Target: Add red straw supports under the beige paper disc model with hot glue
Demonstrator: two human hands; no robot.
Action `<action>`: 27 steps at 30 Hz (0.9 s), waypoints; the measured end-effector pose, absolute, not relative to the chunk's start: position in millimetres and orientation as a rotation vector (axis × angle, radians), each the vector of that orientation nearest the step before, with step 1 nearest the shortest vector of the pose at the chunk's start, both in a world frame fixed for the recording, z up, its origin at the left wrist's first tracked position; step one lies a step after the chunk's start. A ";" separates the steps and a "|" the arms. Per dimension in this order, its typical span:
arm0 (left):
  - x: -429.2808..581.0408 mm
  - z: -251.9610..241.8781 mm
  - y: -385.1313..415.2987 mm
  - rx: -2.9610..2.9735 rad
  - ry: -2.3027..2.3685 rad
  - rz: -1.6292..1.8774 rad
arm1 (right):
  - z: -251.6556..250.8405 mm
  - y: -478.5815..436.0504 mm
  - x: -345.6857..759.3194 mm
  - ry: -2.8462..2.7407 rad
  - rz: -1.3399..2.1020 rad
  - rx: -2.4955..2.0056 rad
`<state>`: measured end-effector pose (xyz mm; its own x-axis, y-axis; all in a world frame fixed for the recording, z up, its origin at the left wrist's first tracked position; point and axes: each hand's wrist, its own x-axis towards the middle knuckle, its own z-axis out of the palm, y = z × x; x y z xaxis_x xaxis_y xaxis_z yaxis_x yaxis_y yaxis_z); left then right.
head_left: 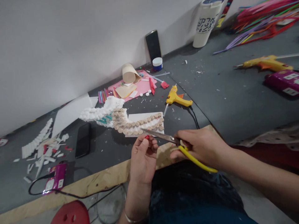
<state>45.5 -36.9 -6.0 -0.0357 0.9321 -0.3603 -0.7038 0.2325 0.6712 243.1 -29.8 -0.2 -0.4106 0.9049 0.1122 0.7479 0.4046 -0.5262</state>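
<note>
My right hand (201,146) is clamped on the yellow scissors (198,161) and my left hand (143,161) pinches a tiny red bit (147,137) over the near edge of the surface (102,155), so if the blades (161,136) slip, they could cut me.

Grey table: yellow hot glue gun (176,98) lying mid-table, cord running off, second yellow glue gun (267,63) far right beside magenta power strip (283,82). Another magenta power strip (54,177) front left, black phone (83,140) flat nearby. Second phone (153,46) leaning on white wall (70,46), blue-lidded jar (157,63) just beside it. White tumbler with black lettering (204,25) by wall. Pink paper (142,88) under kraft paper roll (129,73). White card with beige paper coils (144,124), pleated white paper scraps (37,140), colored strips (263,21) top right.
</note>
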 end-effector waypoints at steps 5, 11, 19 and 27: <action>44.7 -7.7 -37.0 0.348 0.875 1.298 | -17.6 33.0 292.0 -1.939 0.354 -1.802; 38.3 -12.6 -36.6 0.558 1.015 1.347 | -49.4 118.9 353.0 -2.014 0.163 -1.950; 23.5 -17.8 -38.6 0.980 1.340 1.384 | -38.5 111.9 338.8 -2.214 -0.024 -1.951; -32.3 -20.2 -42.2 1.714 2.036 0.858 | -25.1 60.5 227.5 -2.435 0.340 -1.013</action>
<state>-32.3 -42.2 -20.2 -0.2113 0.9702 0.1184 0.7625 0.0878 0.6410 227.5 60.5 -25.1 -0.6122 0.7171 0.3332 0.5983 0.6956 -0.3977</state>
